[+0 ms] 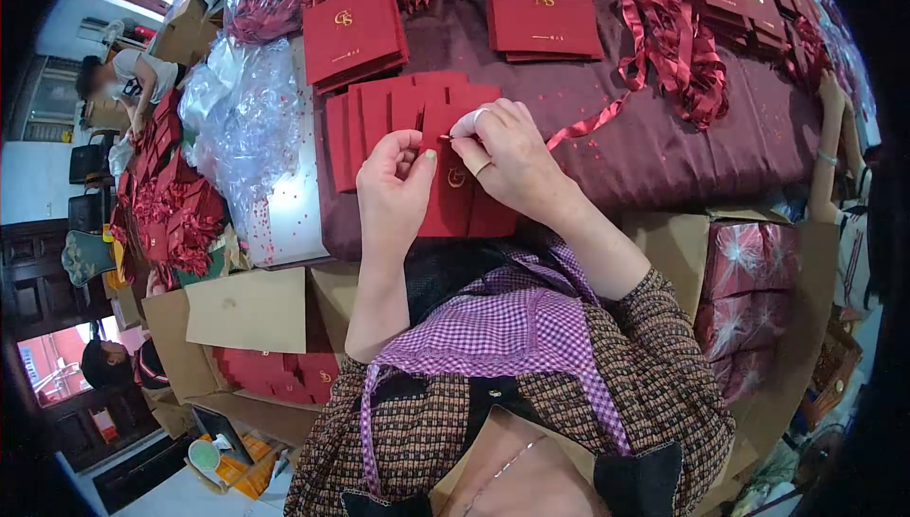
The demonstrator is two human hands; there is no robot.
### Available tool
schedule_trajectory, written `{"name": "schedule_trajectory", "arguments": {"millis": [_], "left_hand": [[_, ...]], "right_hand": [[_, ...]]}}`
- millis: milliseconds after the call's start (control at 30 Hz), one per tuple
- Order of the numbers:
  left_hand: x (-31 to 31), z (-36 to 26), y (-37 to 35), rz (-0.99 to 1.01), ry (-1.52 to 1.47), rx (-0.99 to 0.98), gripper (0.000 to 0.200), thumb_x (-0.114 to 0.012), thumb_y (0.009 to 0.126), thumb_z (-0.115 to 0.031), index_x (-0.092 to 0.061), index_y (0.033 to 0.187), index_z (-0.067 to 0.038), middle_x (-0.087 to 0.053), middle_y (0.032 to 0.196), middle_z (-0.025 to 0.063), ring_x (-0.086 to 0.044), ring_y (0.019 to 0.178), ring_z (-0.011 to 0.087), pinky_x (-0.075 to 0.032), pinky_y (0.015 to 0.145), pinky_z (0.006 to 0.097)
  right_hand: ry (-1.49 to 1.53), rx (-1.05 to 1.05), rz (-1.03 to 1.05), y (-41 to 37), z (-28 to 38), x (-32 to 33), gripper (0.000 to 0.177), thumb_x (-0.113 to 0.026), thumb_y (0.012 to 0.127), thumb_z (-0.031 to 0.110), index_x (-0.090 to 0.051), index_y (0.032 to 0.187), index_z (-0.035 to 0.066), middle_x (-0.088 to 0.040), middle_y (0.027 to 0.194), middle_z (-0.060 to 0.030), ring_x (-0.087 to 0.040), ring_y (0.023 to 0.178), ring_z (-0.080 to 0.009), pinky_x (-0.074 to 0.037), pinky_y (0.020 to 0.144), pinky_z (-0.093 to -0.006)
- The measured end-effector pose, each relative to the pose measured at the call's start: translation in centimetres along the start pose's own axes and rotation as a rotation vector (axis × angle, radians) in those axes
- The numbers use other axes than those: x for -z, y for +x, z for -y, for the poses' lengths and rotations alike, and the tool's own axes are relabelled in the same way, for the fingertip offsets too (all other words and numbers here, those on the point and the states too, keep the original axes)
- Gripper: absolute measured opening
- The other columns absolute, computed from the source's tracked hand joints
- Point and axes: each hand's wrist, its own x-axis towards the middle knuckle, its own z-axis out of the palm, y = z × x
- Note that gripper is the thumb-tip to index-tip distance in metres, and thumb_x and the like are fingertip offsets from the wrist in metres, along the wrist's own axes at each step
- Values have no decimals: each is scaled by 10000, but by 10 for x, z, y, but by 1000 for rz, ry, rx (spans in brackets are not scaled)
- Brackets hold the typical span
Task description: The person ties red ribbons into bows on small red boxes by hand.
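Observation:
Several flat red paper bags point(379, 105) lie overlapping in front of me. Over the top one, a red paper bag point(445, 209) with a gold logo, both hands are close together. My left hand point(393, 181) is closed, thumb and forefinger bent at the bag's upper edge. My right hand point(512, 157) has a ring and a white wrap on one finger. It pinches a small tip, seemingly the end of a red ribbon point(592, 124) that runs out from behind this hand. The exact grip of both hands is partly hidden.
Finished-looking red bags point(351, 34) and more bags point(545, 15) stand on the dark red cloth point(758, 143). A ribbon heap point(678, 62) lies right, clear plastic point(237, 100) left. Cardboard boxes point(246, 313) flank me. Other people work at left point(142, 76) and right point(834, 105).

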Motion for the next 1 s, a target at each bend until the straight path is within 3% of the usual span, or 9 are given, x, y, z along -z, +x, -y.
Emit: {"name": "schedule_trajectory", "arguments": {"millis": [233,300,400,633,833,933,1000], "left_hand": [[0,0,-1,36,-123,30,246,-637,814,40,-630,1060,41,-602,817,-7,-520,699,38,-456,627,191],[0,-1,-2,52,-138,45,259,-634,814,43,-631,1073,41,-599,824,-10,-518,702,36,-456,629,189],[-1,0,-2,71,-136,34,255,-634,813,44,-631,1068,47,-604,825,-4,-519,705,39,-458,632,190],[-2,4,-3,-12,121,-148,225,-659,770,22,-659,995,9,-644,797,79,-559,671,139,-480,662,282],[-8,5,-6,-81,235,-245,201,-657,764,20,-662,963,-3,-662,795,105,-595,701,199,-493,678,320],[-9,6,-6,-99,228,-256,203,-658,765,25,-662,966,-3,-661,813,111,-600,720,205,-496,680,320],[-9,6,-9,-106,210,-253,206,-659,766,27,-662,970,-3,-660,823,113,-601,727,204,-497,682,319]], "right_hand": [[-6,17,17,0,-1,2,113,-659,792,56,-559,844,53,-581,788,-72,-559,774,-253,-403,728,-364],[-8,8,63,0,0,4,103,-641,789,80,-558,838,42,-607,813,-104,-560,783,-289,-401,742,-393],[-26,14,68,1,2,7,119,-651,780,51,-549,839,38,-577,781,-79,-558,772,-267,-406,730,-370],[-56,35,145,8,4,13,101,-618,771,62,-532,818,38,-577,778,-110,-559,768,-288,-413,734,-386],[-342,156,220,15,13,17,108,-610,755,74,-519,809,51,-557,750,-115,-546,739,-288,-412,733,-389],[-295,103,260,18,13,17,138,-621,751,111,-561,805,0,-600,748,-168,-590,756,-326,-442,738,-421],[124,-289,379,22,8,19,105,-607,766,69,-554,827,3,-609,743,-161,-608,732,-338,-473,668,-421]]}}
